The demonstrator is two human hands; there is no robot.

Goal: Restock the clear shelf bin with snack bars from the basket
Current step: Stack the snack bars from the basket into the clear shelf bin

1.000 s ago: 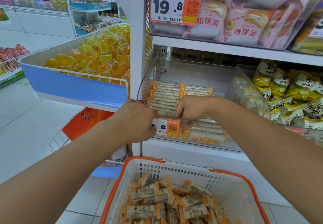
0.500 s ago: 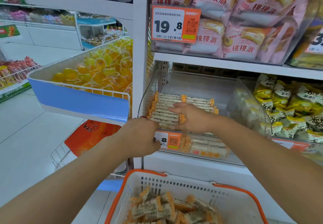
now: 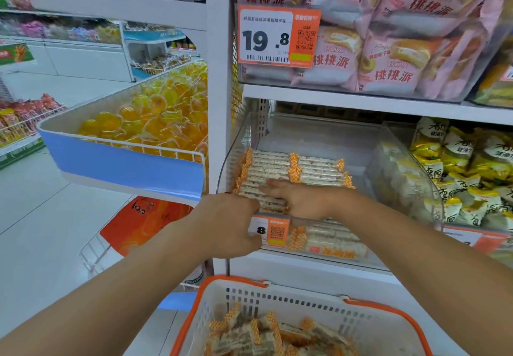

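The clear shelf bin [image 3: 386, 144] on the lower shelf holds neat rows of snack bars [image 3: 313, 169] in white wrappers with orange checked ends. My right hand [image 3: 301, 200] lies flat on the front rows, fingers straight and pointing left. At the bin's front left corner, my left hand [image 3: 230, 224] curls its fingers over the rim towards the bars, with the thumb outside by the price tag [image 3: 273, 232]. Below, the white basket [image 3: 384, 308] with an orange rim holds several loose bars [image 3: 263, 333].
A neighbouring clear bin of yellow snack packs [image 3: 466, 172] stands to the right. Pink cake bags [image 3: 388, 36] fill the shelf above. A blue-fronted tray of yellow jelly cups [image 3: 150, 122] juts out at the left, over an orange bag [image 3: 144, 222]. White floor lies beyond.
My right hand has flattened and slid onto the top of the bars, from being curled at the bin's front. The left hand has stayed at the front corner. The view has tilted up.
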